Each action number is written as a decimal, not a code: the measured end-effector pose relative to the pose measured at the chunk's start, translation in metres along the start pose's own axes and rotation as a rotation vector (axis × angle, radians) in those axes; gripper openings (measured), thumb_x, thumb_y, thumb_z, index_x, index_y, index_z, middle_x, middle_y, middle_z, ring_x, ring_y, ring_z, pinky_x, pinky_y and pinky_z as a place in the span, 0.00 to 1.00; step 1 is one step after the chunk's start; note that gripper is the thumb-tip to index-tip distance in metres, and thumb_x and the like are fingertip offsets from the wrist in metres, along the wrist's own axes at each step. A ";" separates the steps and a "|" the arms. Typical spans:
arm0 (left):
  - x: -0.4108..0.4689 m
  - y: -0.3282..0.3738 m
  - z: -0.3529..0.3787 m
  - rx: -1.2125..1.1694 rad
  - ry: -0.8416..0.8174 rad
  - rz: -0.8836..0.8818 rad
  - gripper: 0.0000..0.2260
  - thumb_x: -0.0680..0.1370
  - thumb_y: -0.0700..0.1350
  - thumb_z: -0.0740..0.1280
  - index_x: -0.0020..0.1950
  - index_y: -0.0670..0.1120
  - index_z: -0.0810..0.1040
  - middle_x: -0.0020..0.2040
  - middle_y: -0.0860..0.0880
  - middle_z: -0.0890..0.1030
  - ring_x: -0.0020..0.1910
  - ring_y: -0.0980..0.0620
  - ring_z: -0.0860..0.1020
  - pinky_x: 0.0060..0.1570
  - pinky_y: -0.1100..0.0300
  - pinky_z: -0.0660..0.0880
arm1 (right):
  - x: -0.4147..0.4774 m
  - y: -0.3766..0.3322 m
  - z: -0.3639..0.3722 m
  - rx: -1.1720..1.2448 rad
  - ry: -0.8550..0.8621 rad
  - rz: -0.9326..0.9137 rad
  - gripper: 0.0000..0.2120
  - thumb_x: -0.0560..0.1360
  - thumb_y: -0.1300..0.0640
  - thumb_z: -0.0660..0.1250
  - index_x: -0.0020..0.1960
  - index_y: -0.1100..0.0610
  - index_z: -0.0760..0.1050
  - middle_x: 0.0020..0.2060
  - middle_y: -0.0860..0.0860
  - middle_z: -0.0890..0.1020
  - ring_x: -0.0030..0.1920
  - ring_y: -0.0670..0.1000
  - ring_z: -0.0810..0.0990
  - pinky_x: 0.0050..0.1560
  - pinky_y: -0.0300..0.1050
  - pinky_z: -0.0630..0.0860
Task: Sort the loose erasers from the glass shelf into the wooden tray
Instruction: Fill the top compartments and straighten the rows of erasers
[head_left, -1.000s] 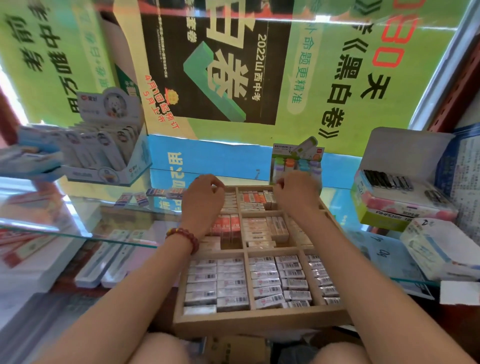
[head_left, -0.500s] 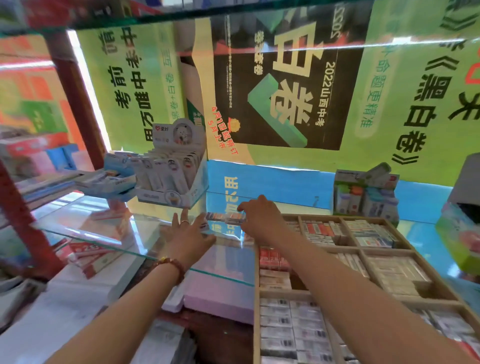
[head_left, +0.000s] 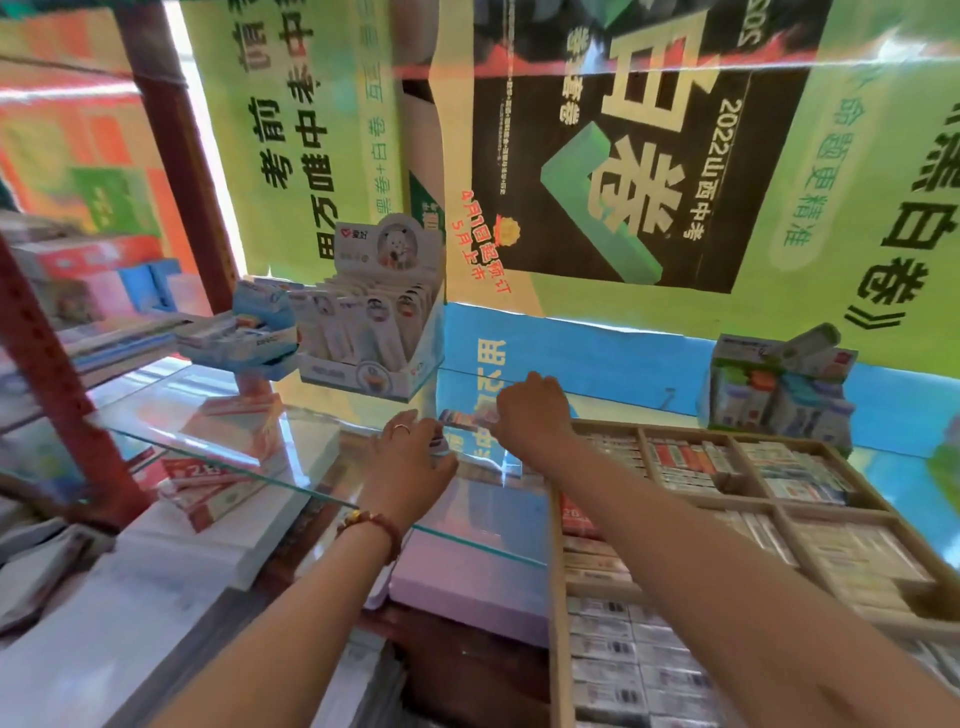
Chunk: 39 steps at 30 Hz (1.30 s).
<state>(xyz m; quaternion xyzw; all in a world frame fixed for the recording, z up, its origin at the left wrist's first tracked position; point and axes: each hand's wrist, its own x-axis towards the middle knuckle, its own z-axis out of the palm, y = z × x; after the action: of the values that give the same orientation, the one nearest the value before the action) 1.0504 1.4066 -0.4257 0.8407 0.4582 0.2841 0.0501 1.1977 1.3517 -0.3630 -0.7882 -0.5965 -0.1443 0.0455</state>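
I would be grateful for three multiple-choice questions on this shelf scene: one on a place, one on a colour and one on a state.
1. Where is the wooden tray relative to the right hand?
A. To its left
B. On a shelf above it
C. To its right

2. What colour are most beads of the bracelet on the left wrist?
A. Dark red
B. Blue
C. White

3. How are the tray's compartments?
A. Bare
B. Packed with rows of erasers
C. Under a lid

Answers: 1 C, the tray's frame begins right of that hand, which reaches over the glass shelf. 2 A, the beads are dark red, with one yellow one. 3 B, labelled erasers fill each visible compartment.
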 end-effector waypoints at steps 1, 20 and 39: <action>-0.002 0.003 -0.002 -0.024 0.034 -0.012 0.15 0.73 0.49 0.66 0.58 0.47 0.76 0.60 0.47 0.75 0.63 0.46 0.70 0.61 0.51 0.62 | -0.003 -0.001 -0.005 0.073 0.069 0.024 0.18 0.79 0.45 0.59 0.54 0.58 0.77 0.52 0.55 0.81 0.58 0.57 0.73 0.56 0.48 0.67; -0.042 0.229 -0.012 -0.925 -0.178 0.193 0.27 0.70 0.36 0.73 0.67 0.45 0.70 0.59 0.46 0.75 0.41 0.57 0.77 0.38 0.73 0.71 | -0.136 0.169 -0.079 0.905 -0.024 0.463 0.20 0.72 0.49 0.72 0.45 0.68 0.81 0.38 0.63 0.79 0.40 0.56 0.77 0.40 0.45 0.71; -0.052 0.214 -0.003 -0.826 -0.091 0.131 0.21 0.70 0.39 0.74 0.59 0.51 0.72 0.49 0.51 0.79 0.43 0.59 0.78 0.42 0.72 0.72 | -0.158 0.230 -0.029 0.207 0.048 0.645 0.18 0.80 0.46 0.57 0.50 0.60 0.76 0.48 0.57 0.78 0.55 0.58 0.76 0.44 0.47 0.69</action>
<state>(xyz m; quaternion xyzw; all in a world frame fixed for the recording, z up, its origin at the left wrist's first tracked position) 1.1858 1.2420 -0.3721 0.7890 0.2490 0.4091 0.3849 1.3729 1.1331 -0.3563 -0.9240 -0.3265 -0.0795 0.1827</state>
